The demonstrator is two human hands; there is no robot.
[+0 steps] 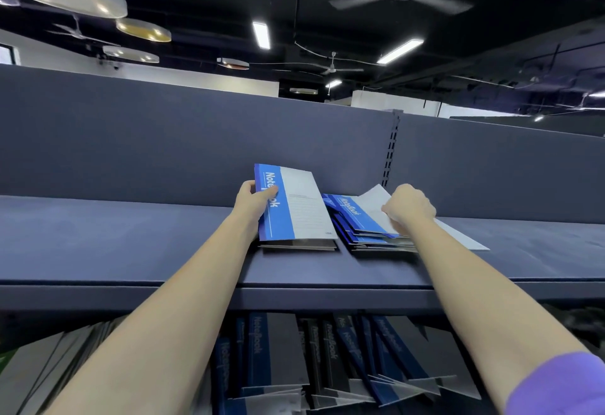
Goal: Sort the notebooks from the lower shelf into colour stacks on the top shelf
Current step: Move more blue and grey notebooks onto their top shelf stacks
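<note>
Head camera looks over both bare forearms to the dark blue top shelf (131, 237), where two low piles of thin blue-and-grey card-covered notebooks lie side by side, near each other but apart. The left hand (252, 198) grips the top blue-and-grey notebook (294, 205) of the left pile (298, 244) by its blue spine edge, thumb across the printed title and fingers curled behind, with the far end lifted off the pile. The right hand (407, 206) is curled over the fanned right pile (370, 228) and seems to pinch the pale edge of the upper covers; the fingertips are hidden, so the exact hold cannot be told. A loose pale grey sheet or cover (465, 237) pokes out beneath that wrist. Below, on the lower shelf (327, 296), many more blue and dark notebooks (278, 355) lean in a jumbled row, so the sorting appears far from finished.

These notebooks look light and flexible, with smooth covers likely to slide over one another. Taking each by the stiffer bound spine edge, as the left hand does, should keep it from flopping open, and squaring the fanned pile will probably need gentle pressure from both sides.
</note>
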